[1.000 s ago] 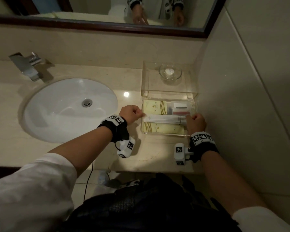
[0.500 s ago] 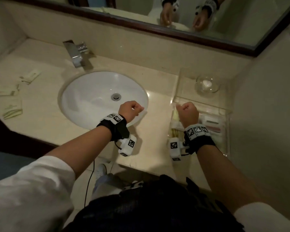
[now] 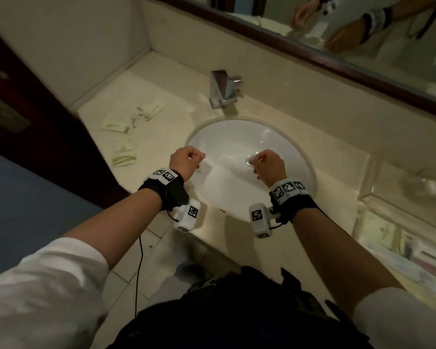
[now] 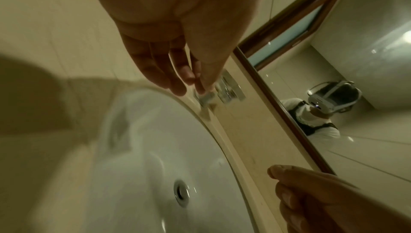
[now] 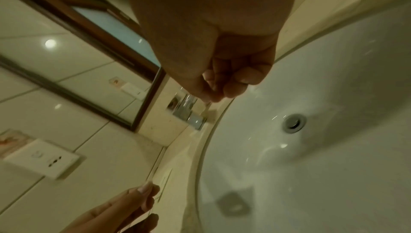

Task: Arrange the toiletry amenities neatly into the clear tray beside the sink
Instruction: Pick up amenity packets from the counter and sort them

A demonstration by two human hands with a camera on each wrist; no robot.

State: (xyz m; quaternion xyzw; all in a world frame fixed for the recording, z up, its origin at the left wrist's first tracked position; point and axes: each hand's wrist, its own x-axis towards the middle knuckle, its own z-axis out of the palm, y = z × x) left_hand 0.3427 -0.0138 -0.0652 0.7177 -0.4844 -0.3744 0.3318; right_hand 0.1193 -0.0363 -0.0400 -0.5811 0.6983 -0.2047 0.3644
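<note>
Several pale toiletry sachets (image 3: pixel 118 122) lie loose on the counter left of the sink, one striped sachet (image 3: pixel 125 156) nearest the front edge. The clear tray (image 3: pixel 358 217) stands at the far right, with packets lying flat in its near compartment. My left hand (image 3: pixel 198 157) hovers over the sink's left rim; in the left wrist view its fingers (image 4: pixel 177 71) hang relaxed and hold nothing. My right hand (image 3: pixel 258 158) hovers above the drain, its fingers (image 5: pixel 235 82) curled into the palm, empty.
The white sink (image 3: pixel 227 137) fills the middle of the counter, with a chrome faucet (image 3: pixel 223 89) behind it. A small glass dish (image 3: pixel 428 185) sits in the tray's far compartment. A mirror runs along the back wall, a dark door frame on the left.
Both hands have left the tray and swung left over the sink. The right hand let go of the packets in the tray. My view turned left, revealing the loose sachets.
</note>
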